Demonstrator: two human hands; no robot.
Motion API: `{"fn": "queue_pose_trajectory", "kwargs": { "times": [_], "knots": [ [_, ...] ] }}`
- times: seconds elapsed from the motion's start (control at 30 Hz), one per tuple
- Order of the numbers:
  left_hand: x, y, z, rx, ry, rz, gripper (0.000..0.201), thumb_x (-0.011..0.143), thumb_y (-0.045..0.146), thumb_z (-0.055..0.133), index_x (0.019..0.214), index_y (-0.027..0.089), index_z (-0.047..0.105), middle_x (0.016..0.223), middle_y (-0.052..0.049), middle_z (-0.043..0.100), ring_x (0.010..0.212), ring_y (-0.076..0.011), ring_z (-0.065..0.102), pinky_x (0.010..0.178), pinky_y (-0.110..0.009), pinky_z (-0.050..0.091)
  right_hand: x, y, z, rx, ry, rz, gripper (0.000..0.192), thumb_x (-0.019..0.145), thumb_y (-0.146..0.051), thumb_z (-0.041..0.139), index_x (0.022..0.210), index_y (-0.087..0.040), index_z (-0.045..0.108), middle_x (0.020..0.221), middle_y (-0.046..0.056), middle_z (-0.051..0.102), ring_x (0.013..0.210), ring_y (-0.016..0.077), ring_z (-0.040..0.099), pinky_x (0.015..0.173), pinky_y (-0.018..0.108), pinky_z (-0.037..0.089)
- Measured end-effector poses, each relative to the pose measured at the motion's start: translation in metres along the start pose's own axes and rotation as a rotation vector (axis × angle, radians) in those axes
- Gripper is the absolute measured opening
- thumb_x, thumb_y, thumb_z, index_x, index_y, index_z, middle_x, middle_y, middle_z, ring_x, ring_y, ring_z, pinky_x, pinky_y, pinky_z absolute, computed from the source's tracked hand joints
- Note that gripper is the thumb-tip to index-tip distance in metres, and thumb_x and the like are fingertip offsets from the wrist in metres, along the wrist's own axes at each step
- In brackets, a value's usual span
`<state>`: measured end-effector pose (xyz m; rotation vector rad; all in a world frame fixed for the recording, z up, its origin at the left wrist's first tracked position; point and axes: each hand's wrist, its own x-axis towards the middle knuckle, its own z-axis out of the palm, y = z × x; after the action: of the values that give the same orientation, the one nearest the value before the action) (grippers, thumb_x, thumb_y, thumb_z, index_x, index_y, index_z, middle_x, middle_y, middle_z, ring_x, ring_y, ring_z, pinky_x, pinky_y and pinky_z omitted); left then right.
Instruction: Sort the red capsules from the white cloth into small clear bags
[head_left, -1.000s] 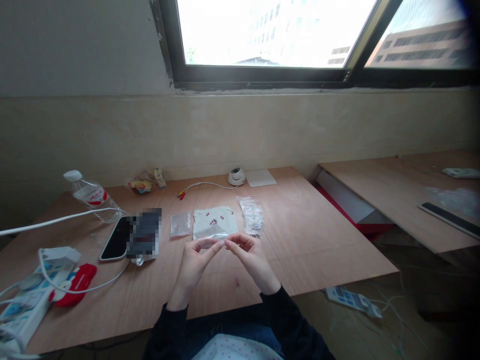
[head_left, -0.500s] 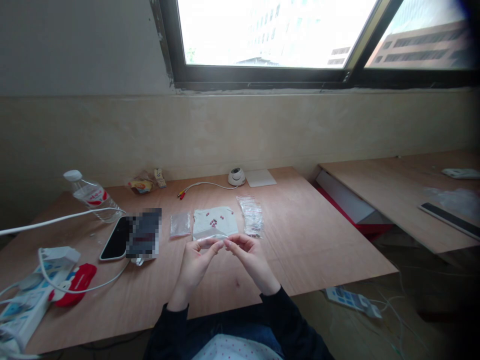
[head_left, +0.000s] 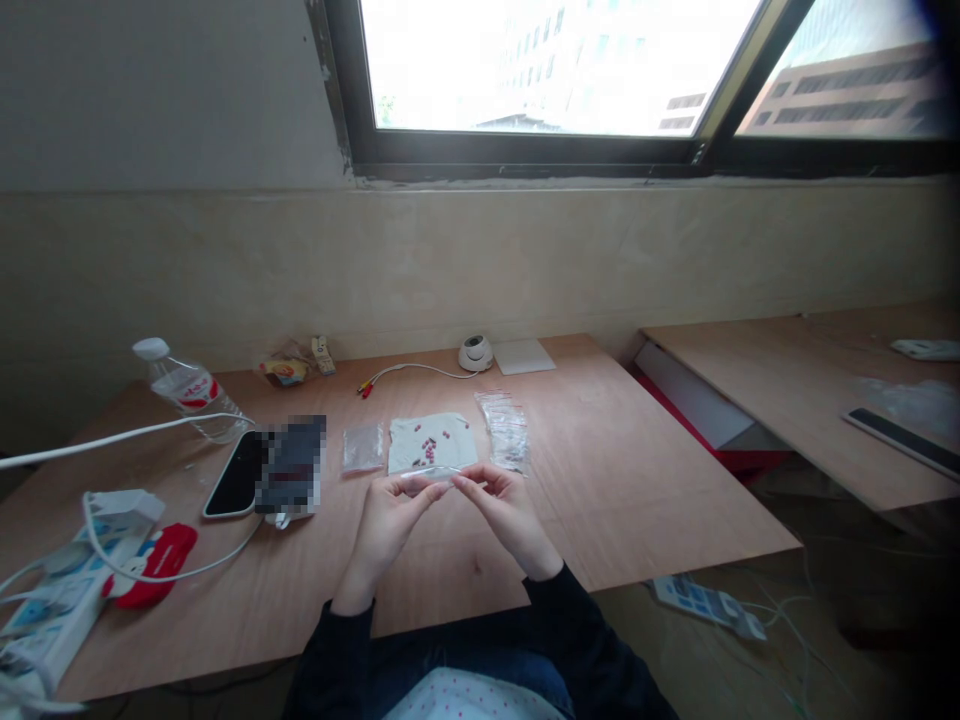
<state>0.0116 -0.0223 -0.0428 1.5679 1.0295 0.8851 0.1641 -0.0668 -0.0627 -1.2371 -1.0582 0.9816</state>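
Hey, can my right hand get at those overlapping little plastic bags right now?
Probably yes: the overlapping bags lie just beyond the right hand with nothing visible between, though it's busy pinching clear plastic.

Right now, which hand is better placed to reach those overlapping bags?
Probably your right hand: the overlapping bags lie just beyond it, while your left hand is farther away. Both hands hold clear plastic, though.
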Motion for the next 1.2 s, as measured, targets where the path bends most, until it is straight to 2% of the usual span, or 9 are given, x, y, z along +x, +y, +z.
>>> {"fn": "queue_pose_trajectory", "kwargs": {
  "times": [0.13, 0.33, 0.6, 0.73, 0.87, 0.97, 1.03, 1.13, 1.2],
  "knots": [
    [0.0, -0.003, -0.001, 0.01, -0.034, -0.039, 0.021, 0.07, 0.036, 0.068, 0.064, 0.015, 0.072, 0.063, -0.004, 0.069, 0.059, -0.0166, 0.058, 0.056, -0.025, 0.043, 0.001, 0.0, -0.004, -0.02, -0.012, 0.001, 0.024, 0.075, -0.042, 0.064, 0.071, -0.018, 0.069, 0.072, 0.003, 0.067, 0.067, 0.0176, 0.059, 0.061, 0.027, 0.044],
    [0.0, -0.005, -0.004, -0.013, -0.069, -0.056, 0.022, 0.069, 0.037, 0.066, 0.068, 0.016, 0.074, 0.064, -0.006, 0.07, 0.057, -0.0156, 0.058, 0.054, -0.025, 0.046, 0.004, 0.004, -0.009, -0.058, -0.024, -0.015, 0.022, 0.074, -0.04, 0.065, 0.07, -0.019, 0.07, 0.071, 0.003, 0.067, 0.07, 0.0187, 0.059, 0.062, 0.028, 0.043],
    [0.007, -0.019, -0.018, -0.018, 0.03, -0.106, 0.027, 0.068, 0.039, 0.068, 0.076, 0.013, 0.074, 0.066, -0.007, 0.07, 0.038, -0.0071, 0.045, 0.036, -0.019, 0.036, 0.02, 0.013, 0.008, -0.011, -0.056, 0.019, 0.019, 0.072, -0.037, 0.067, 0.071, -0.018, 0.07, 0.071, 0.003, 0.068, 0.069, 0.0168, 0.059, 0.068, 0.029, 0.042],
    [0.012, -0.032, -0.03, -0.083, 0.069, -0.159, 0.029, 0.065, 0.038, 0.071, 0.077, 0.011, 0.073, 0.068, -0.008, 0.071, 0.045, -0.0105, 0.055, 0.044, -0.022, 0.045, 0.033, 0.02, 0.021, 0.085, -0.14, 0.113, 0.023, 0.066, -0.039, 0.071, 0.066, -0.017, 0.069, 0.062, 0.001, 0.065, 0.059, 0.0132, 0.057, 0.061, 0.026, 0.042],
    [0.013, -0.042, -0.042, -0.177, 0.059, -0.242, 0.045, 0.064, 0.037, 0.073, 0.098, 0.008, 0.067, 0.071, -0.01, 0.072, 0.054, -0.0154, 0.064, 0.054, -0.026, 0.051, 0.043, 0.024, 0.03, 0.065, -0.206, 0.231, 0.027, 0.06, -0.042, 0.074, 0.062, -0.016, 0.067, 0.051, -0.001, 0.061, 0.05, 0.0112, 0.054, 0.05, 0.023, 0.039],
    [0.017, -0.043, -0.052, -0.156, 0.047, -0.261, 0.057, 0.066, 0.039, 0.071, 0.11, 0.005, 0.059, 0.07, -0.009, 0.072, 0.048, -0.015, 0.063, 0.055, -0.027, 0.051, 0.054, 0.028, 0.037, 0.048, -0.235, 0.217, 0.028, 0.058, -0.042, 0.074, 0.059, -0.015, 0.066, 0.05, -0.001, 0.06, 0.048, 0.0103, 0.052, 0.048, 0.022, 0.039],
    [0.023, -0.041, -0.059, -0.126, 0.071, -0.23, 0.062, 0.067, 0.04, 0.07, 0.115, 0.004, 0.054, 0.069, -0.008, 0.071, 0.052, -0.0169, 0.065, 0.059, -0.029, 0.052, 0.063, 0.029, 0.043, 0.056, -0.249, 0.176, 0.028, 0.058, -0.041, 0.074, 0.061, -0.014, 0.066, 0.05, -0.001, 0.06, 0.048, 0.01, 0.052, 0.049, 0.022, 0.04],
    [0.037, -0.041, -0.071, -0.07, 0.192, -0.124, 0.065, 0.07, 0.036, 0.068, 0.124, 0.007, 0.045, 0.076, -0.008, 0.071, 0.071, -0.0203, 0.069, 0.072, -0.033, 0.053, 0.079, 0.029, 0.057, 0.057, -0.22, 0.12, 0.025, 0.063, -0.037, 0.071, 0.068, -0.013, 0.067, 0.057, 0.001, 0.062, 0.052, 0.0106, 0.056, 0.05, 0.021, 0.042],
    [0.046, -0.047, -0.077, 0.001, 0.327, -0.079, 0.062, 0.073, 0.032, 0.065, 0.127, 0.01, 0.042, 0.093, -0.011, 0.07, 0.085, -0.0216, 0.068, 0.075, -0.034, 0.053, 0.089, 0.03, 0.068, -0.001, -0.158, 0.157, 0.022, 0.068, -0.034, 0.066, 0.074, -0.013, 0.067, 0.065, 0.002, 0.065, 0.054, 0.0103, 0.058, 0.047, 0.019, 0.042]
  ]
}}
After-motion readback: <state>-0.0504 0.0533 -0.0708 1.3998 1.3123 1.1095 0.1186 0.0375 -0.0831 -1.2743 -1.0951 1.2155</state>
